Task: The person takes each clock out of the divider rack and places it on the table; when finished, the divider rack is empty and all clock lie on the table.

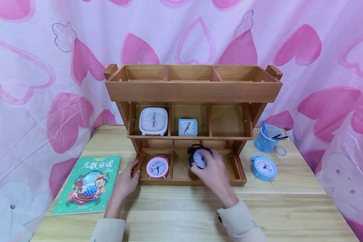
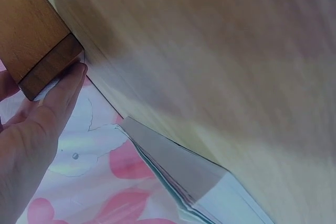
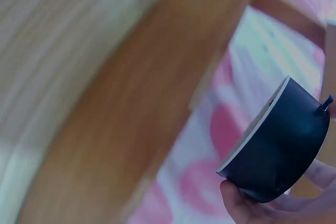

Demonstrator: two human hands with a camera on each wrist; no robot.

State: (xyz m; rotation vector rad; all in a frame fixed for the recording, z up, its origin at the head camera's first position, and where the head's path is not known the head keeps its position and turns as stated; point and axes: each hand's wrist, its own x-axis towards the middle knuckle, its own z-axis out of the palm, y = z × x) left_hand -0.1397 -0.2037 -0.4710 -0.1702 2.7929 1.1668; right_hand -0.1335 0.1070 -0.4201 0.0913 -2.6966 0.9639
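Your right hand (image 1: pixel 213 171) grips the round black alarm clock with a pale dial (image 1: pixel 198 157), fingers curled round its body. The clock sits in the air at the mouth of the middle bottom compartment of the three-tier brown wooden desk shelf (image 1: pixel 193 90), not set down yet. The right wrist view shows the black case (image 3: pixel 278 148) held from below by fingertips (image 3: pixel 239 203).

Your left hand (image 1: pixel 127 179) rests against the shelf's bottom left corner, fingers fairly straight along the wood; the left wrist view shows a fingertip (image 2: pixel 71 80) touching the corner post (image 2: pixel 50 66).

Risks, imo:
- The clock's top handle or feet could catch the tier above that compartment, since the opening looks low, and it could tip fwd.
- A nudge sideways would knock the round pink alarm clock (image 1: pixel 157 167) in the bottom left compartment; only a thin divider sits between.
- If the left hand slips, the shelf may slide back.

Contents of the shelf:
- Top tier: 3 bins; nothing visible inside.
- Middle tier: square white clock (image 1: pixel 153 121) at left, small square teal clock (image 1: pixel 188 127) in the centre, right bin bare.
- Bottom tier: pink clock at left; right bin partly hidden by your hand.

Right of the shelf stand a blue mesh pen cup (image 1: pixel 267 138) w/ pens and a round blue alarm clock (image 1: pixel 264 167). Left of the shelf lies a green picture book (image 1: pixel 89 183).
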